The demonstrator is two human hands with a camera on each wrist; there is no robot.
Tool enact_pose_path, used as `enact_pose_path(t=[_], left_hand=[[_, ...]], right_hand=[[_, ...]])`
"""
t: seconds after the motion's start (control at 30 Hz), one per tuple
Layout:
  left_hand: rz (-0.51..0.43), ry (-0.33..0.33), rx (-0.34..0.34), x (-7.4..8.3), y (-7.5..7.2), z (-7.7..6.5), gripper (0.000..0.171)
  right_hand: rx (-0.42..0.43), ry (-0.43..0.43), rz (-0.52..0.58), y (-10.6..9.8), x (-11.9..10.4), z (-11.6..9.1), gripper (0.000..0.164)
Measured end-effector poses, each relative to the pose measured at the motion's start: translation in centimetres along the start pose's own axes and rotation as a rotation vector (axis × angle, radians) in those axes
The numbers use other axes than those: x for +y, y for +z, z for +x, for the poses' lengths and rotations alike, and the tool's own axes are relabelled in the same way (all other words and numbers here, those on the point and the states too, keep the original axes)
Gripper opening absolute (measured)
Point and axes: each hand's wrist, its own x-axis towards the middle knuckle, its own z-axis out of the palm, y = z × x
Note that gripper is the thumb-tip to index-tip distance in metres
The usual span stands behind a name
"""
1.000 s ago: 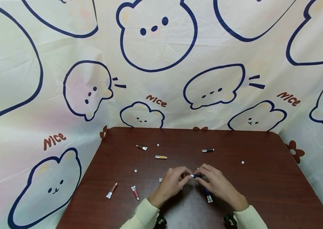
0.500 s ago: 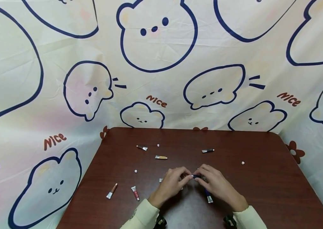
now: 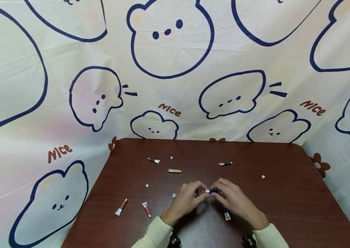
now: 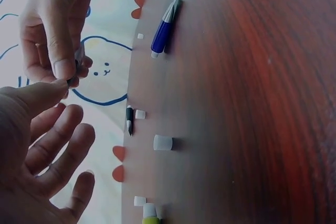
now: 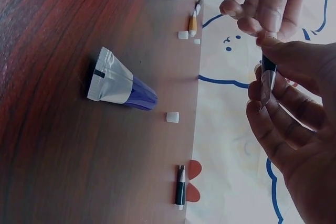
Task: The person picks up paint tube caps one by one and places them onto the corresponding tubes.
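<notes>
A small dark paint tube (image 3: 213,191) with a silver crimped end is held level above the table, between the two hands. My right hand (image 3: 235,199) pinches its body between thumb and fingers, as the right wrist view also shows. The fingertips of my left hand (image 3: 185,198) pinch the white cap (image 3: 207,191) at the tube's left end. In the left wrist view, the left hand's other fingers spread loosely and the tube is mostly hidden. A blue paint tube (image 5: 139,93) lies on the table just below the right hand.
On the brown table (image 3: 286,213) lie red (image 3: 146,209), orange-brown (image 3: 121,207), yellow (image 3: 175,171), dark brown (image 3: 154,160) and black (image 3: 225,163) tubes. Loose white caps sit among them, one at the right (image 3: 263,176). A patterned cloth (image 3: 168,96) hangs behind.
My left fingertips have shifted slightly at the tube's end; the white cap, mostly covered half a second ago, shows again. The right hand stays in place holding the tube.
</notes>
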Motion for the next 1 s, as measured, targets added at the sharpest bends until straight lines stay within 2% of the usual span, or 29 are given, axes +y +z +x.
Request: enact_pose_path(t=[0.33, 0.67, 1.0], left_hand=[[0.015, 0.010, 0.018, 0.13, -0.15, 0.12, 0.007], [0.003, -0.002, 0.007, 0.22, -0.22, -0.08, 0.017], [0.055, 0.019, 0.083, -0.40, -0.25, -0.08, 0.008]], right_hand=[[0.017, -0.021, 0.005, -0.04, 0.02, 0.12, 0.018], [0.019, -0.045, 0.021, -0.06, -0.16, 0.08, 0.019], [-0.003, -0.015, 0.017, -0.18, -0.47, 0.07, 0.018]])
